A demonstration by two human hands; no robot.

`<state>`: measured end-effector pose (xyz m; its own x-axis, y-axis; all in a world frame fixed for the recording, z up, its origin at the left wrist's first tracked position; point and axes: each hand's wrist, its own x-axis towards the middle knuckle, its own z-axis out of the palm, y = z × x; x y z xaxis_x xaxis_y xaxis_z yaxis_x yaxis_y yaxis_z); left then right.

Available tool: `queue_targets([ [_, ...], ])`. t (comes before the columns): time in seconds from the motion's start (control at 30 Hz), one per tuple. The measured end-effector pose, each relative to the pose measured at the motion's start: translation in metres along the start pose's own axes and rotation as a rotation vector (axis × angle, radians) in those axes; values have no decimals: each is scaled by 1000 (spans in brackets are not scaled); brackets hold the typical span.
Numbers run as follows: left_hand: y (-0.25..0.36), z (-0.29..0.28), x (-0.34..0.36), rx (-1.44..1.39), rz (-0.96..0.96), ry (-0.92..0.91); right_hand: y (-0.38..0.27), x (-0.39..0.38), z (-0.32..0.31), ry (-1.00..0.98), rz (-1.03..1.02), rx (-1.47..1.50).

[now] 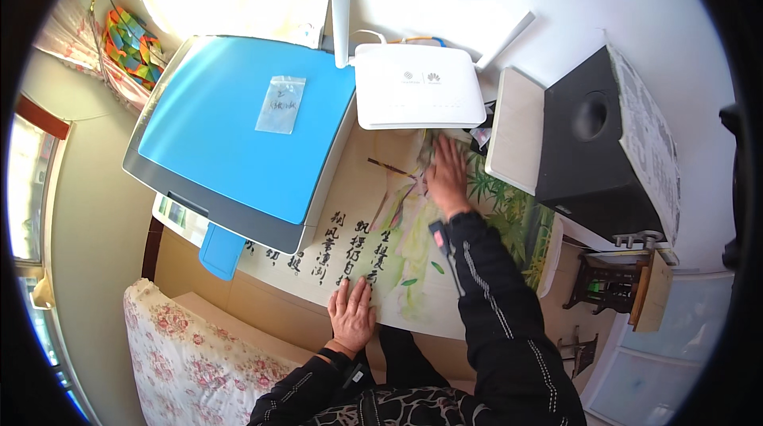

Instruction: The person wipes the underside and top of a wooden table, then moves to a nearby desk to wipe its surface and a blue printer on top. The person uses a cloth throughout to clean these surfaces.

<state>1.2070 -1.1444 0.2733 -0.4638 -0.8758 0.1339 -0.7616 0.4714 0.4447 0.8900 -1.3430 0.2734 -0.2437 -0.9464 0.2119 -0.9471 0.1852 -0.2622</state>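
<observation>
A painted sheet with bamboo and brush-written characters [397,259] covers the tabletop before me. My left hand [352,315] rests at its near edge, palm down, with the fingers slightly spread. Further in, my right hand [447,176] lies flat on the painted part, fingers stretched toward the white router [417,88]. Neither hand appears to hold anything. The router stands against the wall with two raised antennas, just beyond my right fingertips. A small dark and whitish crumpled item [481,137] sits beside that hand, partly hidden.
A blue-topped printer [238,124] with a small clear plastic bag [280,104] on its lid stands at the left. At the right are a white panel [513,132] and a black speaker box [584,128]. A flowered cover [199,346] lies at the lower left.
</observation>
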Motion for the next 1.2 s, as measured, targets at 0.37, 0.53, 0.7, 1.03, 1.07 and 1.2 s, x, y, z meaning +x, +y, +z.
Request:
queue_targets([
  [0.37,-3,-19,5,-55,58,-70,-116,-172,-39,-189,-182,171],
  [0.53,-11,-37,4,-210,117,-98,-163,-140,-16,-153,-340,189],
  [0.7,-28,-56,-1,-437,132,7,-184,-139,-10,-212,-365,192],
  [1.03,-60,-85,-48,-459,-149,126,-216,-198,-22,-345,-532,234],
  [1.07,-61,-86,-51,-448,-146,142,-220,-197,-21,-335,-553,231],
  [1.2,-62,-81,-47,-442,-119,127,-213,-202,-22,-316,-559,208],
])
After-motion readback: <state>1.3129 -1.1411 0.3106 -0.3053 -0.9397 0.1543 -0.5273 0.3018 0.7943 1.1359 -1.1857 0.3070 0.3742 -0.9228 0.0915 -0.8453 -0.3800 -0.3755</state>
